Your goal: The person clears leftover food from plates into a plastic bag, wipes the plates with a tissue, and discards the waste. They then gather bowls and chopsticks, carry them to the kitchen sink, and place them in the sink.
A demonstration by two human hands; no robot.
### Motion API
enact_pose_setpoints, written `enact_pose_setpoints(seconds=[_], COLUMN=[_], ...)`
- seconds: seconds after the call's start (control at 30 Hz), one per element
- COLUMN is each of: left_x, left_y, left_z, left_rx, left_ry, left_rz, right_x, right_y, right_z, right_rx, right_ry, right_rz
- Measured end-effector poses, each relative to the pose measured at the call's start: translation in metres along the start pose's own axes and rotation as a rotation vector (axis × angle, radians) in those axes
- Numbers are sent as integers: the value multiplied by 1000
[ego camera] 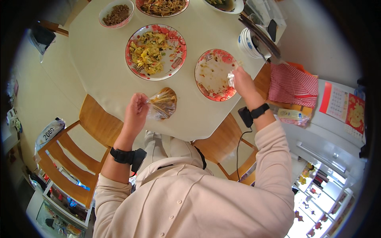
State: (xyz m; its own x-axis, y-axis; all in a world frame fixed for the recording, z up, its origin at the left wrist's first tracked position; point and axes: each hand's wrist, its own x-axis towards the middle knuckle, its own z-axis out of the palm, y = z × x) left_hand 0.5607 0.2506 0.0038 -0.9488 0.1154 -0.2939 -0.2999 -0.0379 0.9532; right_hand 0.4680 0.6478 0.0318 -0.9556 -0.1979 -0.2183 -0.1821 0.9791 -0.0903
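Note:
My left hand (137,107) pinches the gathered neck of a clear plastic bag (164,104) with brown food inside, near the table's front edge. A white crumpled piece, tissue or thin plastic, (231,79) is held in my right hand (242,81), over the right rim of a red-flowered plate (212,74). That plate bears only food scraps and stains. Behind the bag lies a larger patterned plate (175,55) with yellow, egg-like food (148,53) on its left part. Both wrists wear black straps with a small black device.
At the table's back stand a bowl of minced food (116,15), a plate of shredded food (163,7) and a soup bowl (235,9). Stacked bowls (248,44) with dark chopsticks (260,37) are at right. Wooden chairs (99,119) (224,142) flank me; a checked cloth (293,83) lies right.

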Motion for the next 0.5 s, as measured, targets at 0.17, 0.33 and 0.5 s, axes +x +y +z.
enact_pose_setpoints(seconds=[0.17, 0.33, 0.5], left_x=[-2, 0, -1], left_y=[2, 2, 1], left_z=[0, 1, 0], left_rx=[-7, -2, 11], left_ry=[-23, 20, 17], left_rz=[-43, -16, 9], right_x=[-32, -34, -1], right_y=[-38, -54, -20], right_z=[6, 11, 13], right_rx=[174, 633, 761], right_ry=[-75, -67, 215], right_rz=[126, 178, 336])
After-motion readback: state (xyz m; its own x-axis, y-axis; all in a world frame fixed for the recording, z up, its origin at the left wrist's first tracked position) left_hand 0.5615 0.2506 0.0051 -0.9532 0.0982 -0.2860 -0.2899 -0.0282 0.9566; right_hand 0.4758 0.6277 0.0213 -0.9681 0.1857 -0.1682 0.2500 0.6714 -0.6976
